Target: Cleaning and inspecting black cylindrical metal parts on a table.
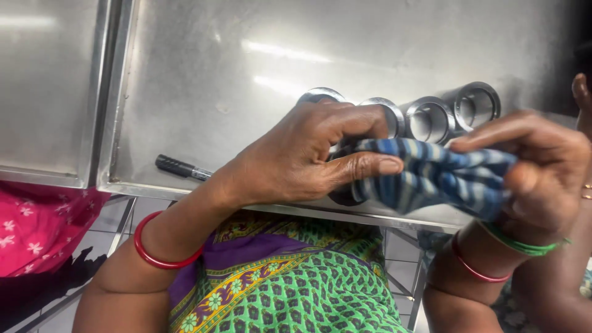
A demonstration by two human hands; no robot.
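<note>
No packages, labels, signs or screens show anywhere in the frame. The steel surfaces across the upper half are bare metal without any sticker or tag.

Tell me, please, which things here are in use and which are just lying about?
In use: left hand, right hand, striped cloth, the ring held in it.
Lying about: three more rings on the steel table, black pen.
</note>
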